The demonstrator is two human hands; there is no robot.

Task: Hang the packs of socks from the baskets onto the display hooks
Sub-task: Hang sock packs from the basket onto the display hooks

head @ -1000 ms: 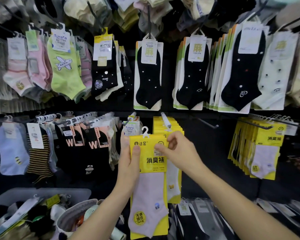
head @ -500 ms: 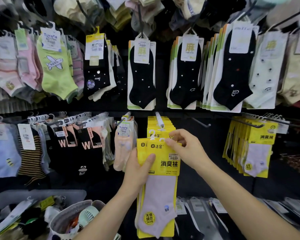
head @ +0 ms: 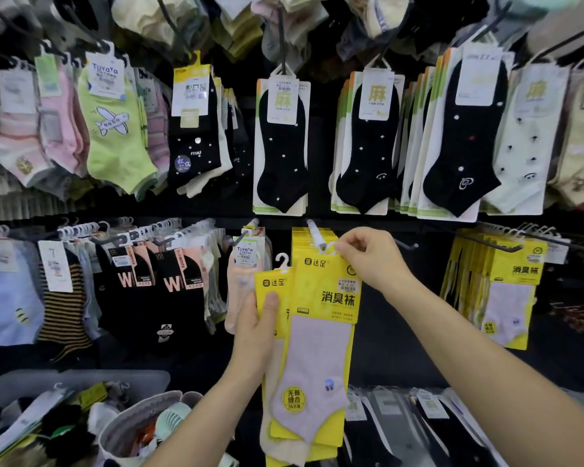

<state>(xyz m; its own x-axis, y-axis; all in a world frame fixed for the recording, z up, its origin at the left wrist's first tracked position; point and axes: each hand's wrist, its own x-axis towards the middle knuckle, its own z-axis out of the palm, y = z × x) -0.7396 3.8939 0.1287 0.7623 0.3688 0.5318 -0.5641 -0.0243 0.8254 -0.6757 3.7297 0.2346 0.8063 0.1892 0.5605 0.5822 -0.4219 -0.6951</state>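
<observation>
The front sock pack (head: 324,298), a yellow card with black lettering and a pale lilac ankle sock, is upright just below the tip of the white display hook (head: 316,234). The right hand (head: 373,259) pinches its top edge, fingers curled tight on it. Beside and partly behind it, the left hand (head: 255,332) grips matching yellow packs (head: 272,286), thumb across the front. A fabric basket (head: 129,423) sits lower left.
</observation>
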